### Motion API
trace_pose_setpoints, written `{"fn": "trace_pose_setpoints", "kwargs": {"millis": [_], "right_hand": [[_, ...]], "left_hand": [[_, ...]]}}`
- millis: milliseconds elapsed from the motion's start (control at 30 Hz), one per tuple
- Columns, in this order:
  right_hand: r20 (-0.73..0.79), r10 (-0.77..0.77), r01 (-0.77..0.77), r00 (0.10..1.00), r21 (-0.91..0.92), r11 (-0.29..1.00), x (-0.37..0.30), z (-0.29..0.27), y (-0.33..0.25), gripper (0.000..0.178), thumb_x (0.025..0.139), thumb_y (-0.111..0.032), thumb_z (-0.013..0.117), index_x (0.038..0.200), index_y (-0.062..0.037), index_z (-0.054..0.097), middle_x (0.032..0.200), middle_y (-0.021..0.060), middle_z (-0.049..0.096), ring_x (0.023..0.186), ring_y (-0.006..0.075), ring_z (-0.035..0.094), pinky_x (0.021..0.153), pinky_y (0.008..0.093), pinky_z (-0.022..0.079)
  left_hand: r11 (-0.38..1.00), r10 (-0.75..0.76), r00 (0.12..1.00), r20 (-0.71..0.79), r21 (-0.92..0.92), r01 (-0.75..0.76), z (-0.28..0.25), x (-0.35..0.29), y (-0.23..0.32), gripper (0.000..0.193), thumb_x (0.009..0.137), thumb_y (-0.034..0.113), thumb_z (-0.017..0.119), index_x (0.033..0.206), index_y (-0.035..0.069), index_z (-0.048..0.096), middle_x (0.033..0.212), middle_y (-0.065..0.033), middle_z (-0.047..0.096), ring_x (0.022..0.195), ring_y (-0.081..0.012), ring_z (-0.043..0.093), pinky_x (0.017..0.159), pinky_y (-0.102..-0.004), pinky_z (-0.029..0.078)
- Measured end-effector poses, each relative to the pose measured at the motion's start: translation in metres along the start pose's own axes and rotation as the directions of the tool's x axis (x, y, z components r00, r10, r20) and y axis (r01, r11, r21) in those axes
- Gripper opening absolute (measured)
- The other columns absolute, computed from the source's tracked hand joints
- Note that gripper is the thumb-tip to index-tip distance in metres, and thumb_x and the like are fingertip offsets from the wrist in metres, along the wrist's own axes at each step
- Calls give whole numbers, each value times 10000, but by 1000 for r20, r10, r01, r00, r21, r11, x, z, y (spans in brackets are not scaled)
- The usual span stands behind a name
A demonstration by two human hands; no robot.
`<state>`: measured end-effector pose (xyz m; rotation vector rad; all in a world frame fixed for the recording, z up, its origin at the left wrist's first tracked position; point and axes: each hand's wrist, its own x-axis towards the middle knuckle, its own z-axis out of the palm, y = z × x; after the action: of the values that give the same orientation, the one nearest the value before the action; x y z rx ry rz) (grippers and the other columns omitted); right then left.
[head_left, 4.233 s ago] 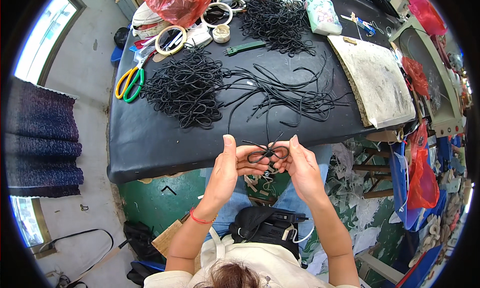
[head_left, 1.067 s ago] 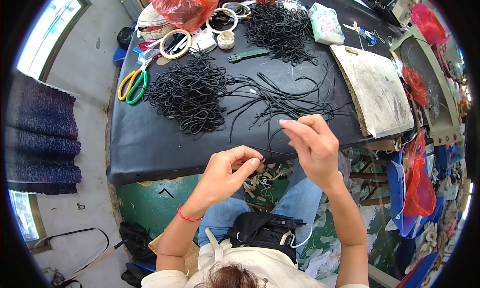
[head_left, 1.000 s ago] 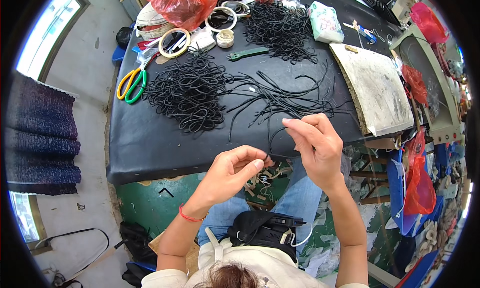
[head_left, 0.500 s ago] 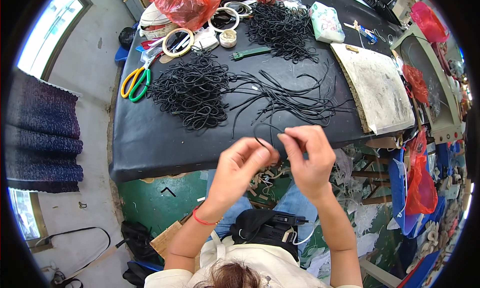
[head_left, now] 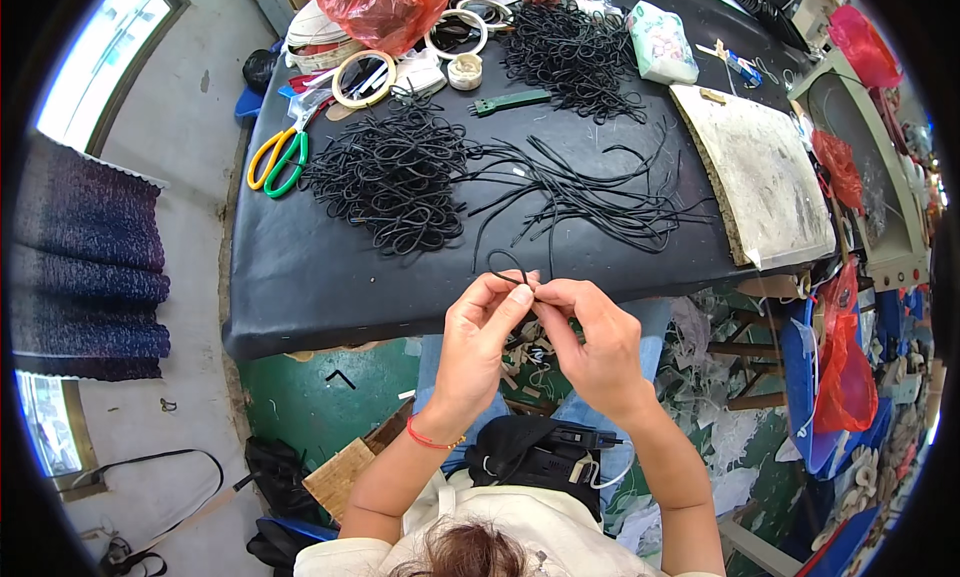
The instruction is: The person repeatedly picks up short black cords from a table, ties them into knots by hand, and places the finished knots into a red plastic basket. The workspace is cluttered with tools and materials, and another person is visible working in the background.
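Just over the table's near edge, my left hand (head_left: 482,327) and my right hand (head_left: 590,342) meet, both pinching one black cord (head_left: 508,257). A small loop of that cord rises above my left fingertips; the part between the fingers is hidden. Beyond my hands, loose straight black cords (head_left: 590,202) lie spread on the table. To their left is a tangled pile of looped black cords (head_left: 390,177), and a second looped pile (head_left: 570,57) sits farther back.
On the black-covered table (head_left: 300,287) lie scissors (head_left: 280,162) with yellow and green handles, a green tool (head_left: 510,103), tape rolls (head_left: 363,79), a small round tub (head_left: 465,72), a tissue pack (head_left: 661,43) and a stained board (head_left: 755,172). A red bag (head_left: 385,12) stands at the back.
My hands have come together, the right moving left toward the left one. The cord between them now forms a small closed-looking loop above the left fingertips. The view has shifted slightly.
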<state>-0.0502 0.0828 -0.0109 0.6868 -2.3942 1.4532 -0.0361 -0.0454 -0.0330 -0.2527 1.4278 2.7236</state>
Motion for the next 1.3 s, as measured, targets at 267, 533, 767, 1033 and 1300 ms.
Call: {"fn": "trace_pose_setpoints", "kwargs": {"millis": [267, 533, 767, 1033, 1300], "right_hand": [[35, -74, 81, 997, -272, 959, -3, -23, 8, 223, 720, 38, 653, 935, -7, 612, 796, 101, 558, 675, 246, 587, 561, 324, 482], [76, -181, 195, 981, -306, 932, 3, -18, 7, 186, 708, 3, 644, 879, -11, 572, 802, 82, 531, 692, 236, 545, 606, 333, 453], [93, -98, 126, 991, -381, 916, -6, -32, 11, 181, 709, -17, 632, 888, -19, 603, 818, 84, 530, 713, 244, 535, 631, 336, 439], [334, -216, 310, 918, -260, 914, 29, -46, 12, 91, 734, -64, 600, 823, -44, 596, 809, 60, 521, 724, 226, 507, 639, 324, 400], [285, 232, -279, 930, 137, 950, -21, -30, 20, 124, 830, -29, 580, 945, -3, 618, 800, 87, 577, 689, 193, 570, 612, 291, 441]], "left_hand": [[938, -288, 954, 85, -178, 298, -21, 13, 19, 64, 887, 107, 545, 904, 50, 567, 928, -48, 605, 671, -58, 501, 764, -258, 474], [937, -333, 922, 200, 176, 301, -20, 8, 21, 128, 859, 95, 606, 937, -1, 635, 872, -70, 642, 751, -82, 533, 711, -230, 449], [706, -167, 972, 162, 708, 3, -18, 4, 26, 136, 894, 88, 524, 903, -40, 568, 861, -81, 635, 818, -116, 575, 757, -246, 455], [361, -113, 842, 527, 811, -460, -12, -2, 34, 161, 811, -9, 560, 970, -1, 578, 757, -99, 580, 720, -189, 605, 616, -282, 459], [903, -379, 865, 329, 336, 268, -17, 5, 27, 298, 906, 119, 535, 1162, -34, 537, 874, -48, 606, 774, -72, 555, 681, -215, 484]]}}
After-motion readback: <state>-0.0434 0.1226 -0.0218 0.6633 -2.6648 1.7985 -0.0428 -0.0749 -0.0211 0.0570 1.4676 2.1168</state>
